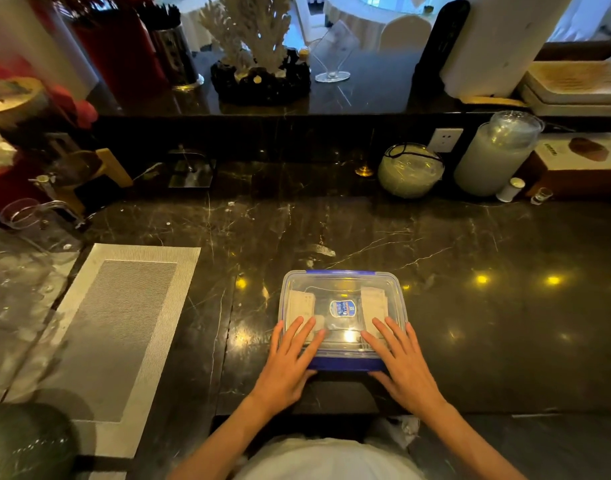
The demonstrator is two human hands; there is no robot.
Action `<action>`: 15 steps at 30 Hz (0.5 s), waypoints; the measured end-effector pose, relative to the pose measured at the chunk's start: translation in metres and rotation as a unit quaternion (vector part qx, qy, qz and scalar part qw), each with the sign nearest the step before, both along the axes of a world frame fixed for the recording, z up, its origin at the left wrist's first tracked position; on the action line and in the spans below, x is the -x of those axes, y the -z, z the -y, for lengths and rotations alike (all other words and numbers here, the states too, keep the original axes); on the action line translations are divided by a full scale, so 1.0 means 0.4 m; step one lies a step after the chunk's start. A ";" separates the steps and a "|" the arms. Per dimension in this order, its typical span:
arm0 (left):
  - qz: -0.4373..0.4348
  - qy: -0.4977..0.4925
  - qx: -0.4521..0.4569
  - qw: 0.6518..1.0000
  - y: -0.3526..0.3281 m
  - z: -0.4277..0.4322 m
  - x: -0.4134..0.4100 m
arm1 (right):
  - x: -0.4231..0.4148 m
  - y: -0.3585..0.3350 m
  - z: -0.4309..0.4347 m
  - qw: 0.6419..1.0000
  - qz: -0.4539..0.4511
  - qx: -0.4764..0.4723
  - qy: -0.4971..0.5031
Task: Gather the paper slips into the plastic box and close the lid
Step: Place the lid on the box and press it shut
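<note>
Box (342, 306) at table's near edge, slips (373, 301) inside | left hand (285, 367), right hand (403, 368) flat on lid (342, 289), fingers spread | press evenly, then snap the near clip (345, 363).

The desk (470, 244) is dark veined stone, polished glossy enough to mirror lamps. At six o'clock, the clear smooth plastic box (342, 285) with blue clips (347, 364) shows matt paper slips (373, 303). At nine o'clock lies a woven, rough-textured placemat (124, 323).
</note>
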State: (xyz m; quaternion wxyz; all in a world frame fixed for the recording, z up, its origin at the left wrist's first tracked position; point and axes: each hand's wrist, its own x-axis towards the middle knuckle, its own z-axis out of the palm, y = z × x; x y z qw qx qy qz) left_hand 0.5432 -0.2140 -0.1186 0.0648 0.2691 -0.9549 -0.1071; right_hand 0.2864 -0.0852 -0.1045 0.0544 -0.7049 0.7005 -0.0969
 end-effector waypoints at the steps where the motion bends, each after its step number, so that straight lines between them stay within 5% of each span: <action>1: -0.004 0.005 -0.005 1.000 0.001 0.001 -0.003 | 0.009 0.001 -0.004 1.000 0.005 -0.002 -0.011; 15: -0.082 -0.030 -0.056 0.995 0.005 0.001 -0.001 | 0.009 0.023 -0.003 0.991 0.116 0.065 0.024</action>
